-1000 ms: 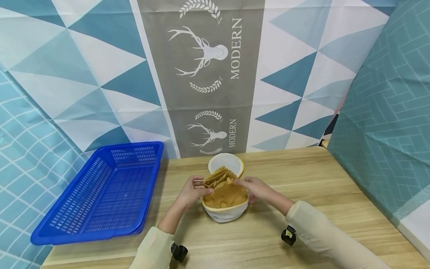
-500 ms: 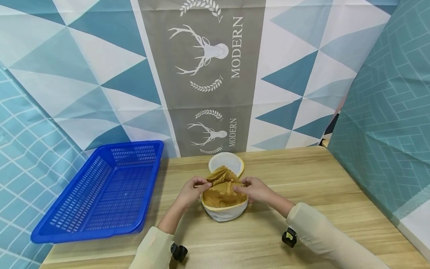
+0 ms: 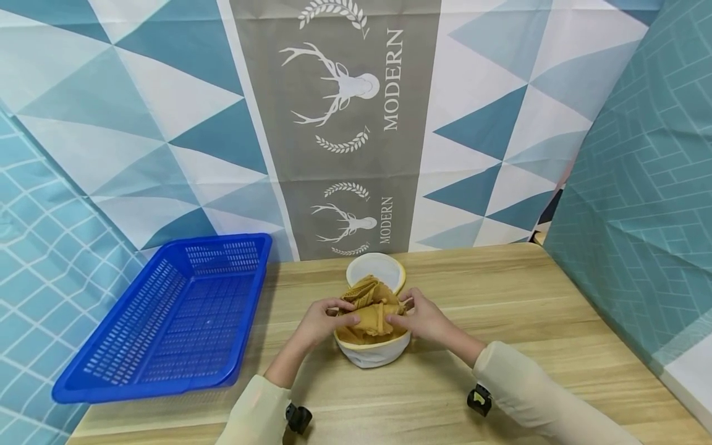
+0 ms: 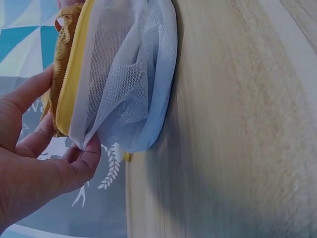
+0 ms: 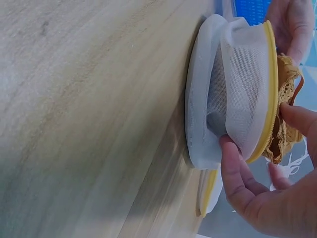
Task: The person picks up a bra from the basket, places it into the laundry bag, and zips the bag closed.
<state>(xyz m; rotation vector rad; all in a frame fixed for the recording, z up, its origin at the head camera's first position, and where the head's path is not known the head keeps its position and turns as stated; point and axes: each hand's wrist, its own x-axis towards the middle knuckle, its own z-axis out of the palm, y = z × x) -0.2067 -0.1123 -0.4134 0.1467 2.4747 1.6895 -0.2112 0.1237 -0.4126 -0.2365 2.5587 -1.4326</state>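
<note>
A mustard-yellow bra [image 3: 369,320] with lace edging and a thin strap lies bunched in the mouth of a round white mesh laundry bag [image 3: 374,356]. The bag has a yellow zipper rim [image 4: 69,99] and stands on the table, its round lid [image 3: 371,268] folded back behind it. My left hand [image 3: 322,320] pinches the bra at the left, thumb on top, while lower fingers touch the mesh wall. From the right, my right hand [image 3: 425,318] grips the bra with its thumb over the fabric; one fingertip [image 5: 229,146] presses the mesh below the zipper. The bag's inside is mostly hidden.
A blue plastic basket [image 3: 245,334] with perforated sides stands on the left of the wooden table [image 3: 473,290]. Patterned cloth [image 3: 478,93] hangs along the back, and tiled-print sheets flank both sides.
The smooth front part of the bra is now folded over toward the middle, with its strap showing on top. Both hands have shifted slightly inward over the bag; the bag stays in place.
</note>
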